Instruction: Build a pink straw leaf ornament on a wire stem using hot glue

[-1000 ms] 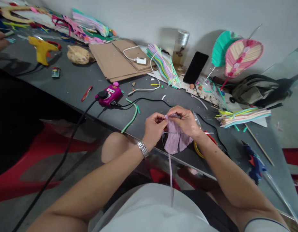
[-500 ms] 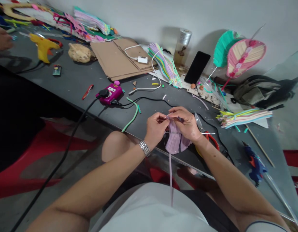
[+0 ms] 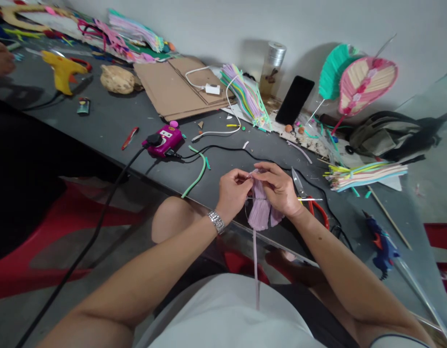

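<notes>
A fan-shaped piece of lilac pipe cleaners (image 3: 259,215) hangs from my fingers over the table's front edge, with one long strand dangling toward my lap. My left hand (image 3: 235,194) pinches its top at the left side. My right hand (image 3: 279,187) is closed around its upper right part, thumb and fingertips near those of my left hand. A thin metal rod (image 3: 313,199) shows to the right of the piece, behind my right hand. Red-handled scissors (image 3: 319,212) lie just right of my right wrist, partly hidden.
A purple power adapter (image 3: 164,141) with cables lies left of my hands. Cardboard (image 3: 183,92), pipe cleaner bundles (image 3: 368,175), a phone (image 3: 295,100) and a bottle (image 3: 273,70) stand or lie behind. A blue glue gun (image 3: 381,246) is at right; another person's hand (image 3: 1,59) is far left.
My right hand has shifted slightly left and its fingers have moved a little at the top of the lilac piece. The left hand keeps its pinch.
</notes>
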The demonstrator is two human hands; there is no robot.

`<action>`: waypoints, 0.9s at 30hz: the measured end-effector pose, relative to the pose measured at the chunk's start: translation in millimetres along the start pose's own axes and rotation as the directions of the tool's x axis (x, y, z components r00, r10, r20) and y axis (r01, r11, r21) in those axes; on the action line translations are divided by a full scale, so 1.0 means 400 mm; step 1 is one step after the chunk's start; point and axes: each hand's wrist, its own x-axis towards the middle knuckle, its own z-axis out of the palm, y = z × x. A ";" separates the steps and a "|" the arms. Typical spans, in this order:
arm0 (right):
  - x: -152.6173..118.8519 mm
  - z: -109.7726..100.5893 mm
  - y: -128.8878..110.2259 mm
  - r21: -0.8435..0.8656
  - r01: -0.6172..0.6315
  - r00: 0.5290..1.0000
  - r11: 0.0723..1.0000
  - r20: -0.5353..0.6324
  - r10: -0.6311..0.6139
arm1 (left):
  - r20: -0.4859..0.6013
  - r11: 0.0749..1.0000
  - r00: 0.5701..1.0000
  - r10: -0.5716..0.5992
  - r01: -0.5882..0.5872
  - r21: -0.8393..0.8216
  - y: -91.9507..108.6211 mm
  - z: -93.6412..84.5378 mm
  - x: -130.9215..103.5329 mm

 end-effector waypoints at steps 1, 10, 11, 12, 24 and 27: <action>-0.002 0.000 0.001 -0.008 0.008 1.000 1.000 -0.002 -0.008 | -0.003 1.000 1.000 -0.004 0.004 -0.003 0.000 0.000 0.000; -0.015 0.002 0.009 -0.046 0.008 1.000 0.999 -0.001 -0.008 | 0.004 1.000 1.000 -0.004 0.004 0.006 0.006 0.001 -0.002; -0.016 0.002 0.009 -0.052 0.014 1.000 0.999 -0.001 -0.014 | 0.003 1.000 1.000 -0.003 0.003 0.006 0.006 0.001 -0.002; -0.017 0.001 0.009 -0.058 0.017 1.000 0.998 -0.001 -0.017 | 0.003 1.000 1.000 -0.002 0.002 0.005 0.007 0.001 -0.002; -0.024 0.003 0.020 -0.138 0.069 0.997 0.988 0.027 -0.066 | 0.004 0.996 0.998 -0.064 0.064 -0.057 0.005 0.004 0.001; -0.027 0.000 0.024 -0.201 0.068 0.997 0.977 0.053 -0.058 | 0.016 0.985 0.991 -0.135 0.136 -0.111 0.007 0.007 -0.003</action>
